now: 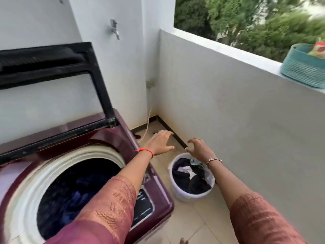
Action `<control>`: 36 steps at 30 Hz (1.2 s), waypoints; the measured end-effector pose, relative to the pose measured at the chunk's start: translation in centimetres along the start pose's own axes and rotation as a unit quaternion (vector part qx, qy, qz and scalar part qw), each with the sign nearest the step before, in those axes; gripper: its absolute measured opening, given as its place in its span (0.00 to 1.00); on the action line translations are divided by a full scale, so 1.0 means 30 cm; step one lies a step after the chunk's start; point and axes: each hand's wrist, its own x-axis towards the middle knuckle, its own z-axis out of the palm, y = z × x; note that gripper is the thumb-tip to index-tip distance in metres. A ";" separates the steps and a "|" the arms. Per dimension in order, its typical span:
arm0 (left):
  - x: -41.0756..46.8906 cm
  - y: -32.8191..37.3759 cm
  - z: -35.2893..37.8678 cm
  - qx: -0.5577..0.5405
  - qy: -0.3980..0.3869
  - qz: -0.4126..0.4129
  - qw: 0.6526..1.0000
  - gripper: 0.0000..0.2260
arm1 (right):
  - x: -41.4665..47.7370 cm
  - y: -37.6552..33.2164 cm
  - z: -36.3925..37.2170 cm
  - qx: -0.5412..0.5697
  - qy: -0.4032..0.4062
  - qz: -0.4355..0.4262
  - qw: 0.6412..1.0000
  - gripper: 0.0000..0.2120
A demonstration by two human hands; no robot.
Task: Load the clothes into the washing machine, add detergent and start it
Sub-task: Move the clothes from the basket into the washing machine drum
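Loading partway: maroon top-loading washing machine holds blue clothes; white plastic bucket full of dark garments. Your left hand and right hand: fingers spread, empty. Detergent, start outstanding.

Maroon washer lid up; dark clothes bucketed
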 end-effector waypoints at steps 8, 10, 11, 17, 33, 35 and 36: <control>0.287 0.139 0.245 0.062 -0.193 -0.004 0.979 0.34 | 0.050 0.431 -0.034 0.001 -0.086 0.086 0.993 0.21; 0.331 0.150 0.286 0.070 -0.232 -0.003 0.970 0.36 | 0.067 0.501 -0.030 0.008 -0.106 0.103 0.989 0.21; 0.352 0.153 0.305 0.074 -0.245 -0.003 0.967 0.37 | 0.077 0.531 -0.023 0.016 -0.115 0.112 0.987 0.22; 0.464 0.115 0.438 0.076 -0.289 -0.003 0.954 0.42 | 0.153 0.662 0.077 0.050 -0.164 0.148 0.974 0.31; 0.760 -0.205 1.076 0.175 -0.347 -0.021 0.921 0.44 | 0.429 0.981 0.727 0.051 -0.284 0.226 0.930 0.44; 0.808 -0.248 1.190 0.195 -0.334 -0.018 0.922 0.44 | 0.468 1.026 0.839 0.040 -0.287 0.231 0.929 0.45; 0.833 -0.270 1.243 0.208 -0.328 -0.015 0.921 0.44 | 0.486 1.045 0.891 0.035 -0.293 0.228 0.928 0.44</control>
